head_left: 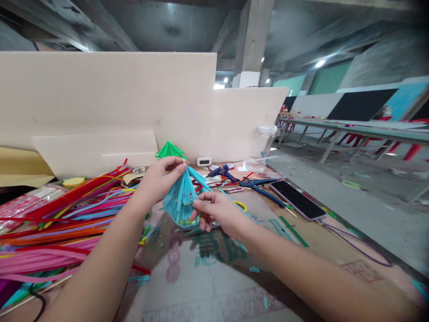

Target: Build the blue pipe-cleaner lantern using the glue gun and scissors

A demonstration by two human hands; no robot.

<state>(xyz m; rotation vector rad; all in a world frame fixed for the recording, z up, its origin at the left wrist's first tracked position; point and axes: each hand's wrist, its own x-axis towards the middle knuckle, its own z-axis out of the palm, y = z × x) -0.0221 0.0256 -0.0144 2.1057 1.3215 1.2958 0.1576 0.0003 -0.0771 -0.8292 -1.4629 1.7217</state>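
I hold a cone-shaped bundle of turquoise pipe cleaners (181, 199) above the table. My left hand (161, 179) is closed around its gathered top. My right hand (214, 211) pinches the lower right edge of the flared strands, with one long turquoise strand (201, 179) slanting up past it. A finished green cone (170, 150) of the same kind stands just behind, against the beige board.
A big pile of coloured pipe cleaners (60, 223) covers the left of the table (214, 277). To the right lie a blue glue gun (221, 172), blue pliers (259, 185), a phone (299, 200) with a purple cable, a clear jar (263, 143) and a small white clock (203, 161).
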